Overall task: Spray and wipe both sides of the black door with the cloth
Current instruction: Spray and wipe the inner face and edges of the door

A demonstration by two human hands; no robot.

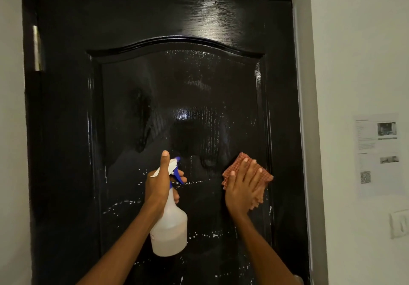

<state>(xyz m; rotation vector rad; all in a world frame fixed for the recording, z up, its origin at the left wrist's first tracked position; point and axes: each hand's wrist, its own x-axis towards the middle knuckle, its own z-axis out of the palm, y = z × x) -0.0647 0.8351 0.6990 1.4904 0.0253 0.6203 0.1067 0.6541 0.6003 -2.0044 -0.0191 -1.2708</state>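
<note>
The glossy black door (pixel 155 81) fills the view, shut in its frame, with white spray droplets and wet streaks across its arched raised panel. My left hand (pixel 160 182) grips the neck of a translucent white spray bottle (pixel 170 229) with a blue and white trigger head, fingers around the trigger, nozzle towards the door. My right hand (pixel 242 187) lies flat with straight fingers on an orange-pink checked cloth (pixel 228 174), pressing it against the right side of the panel.
A metal hinge (pixel 37 48) sits on the door's left edge. The grey door frame (pixel 306 130) runs down the right. On the white wall to the right hang a printed paper sheet (pixel 379 154) and a light switch (pixel 399 224).
</note>
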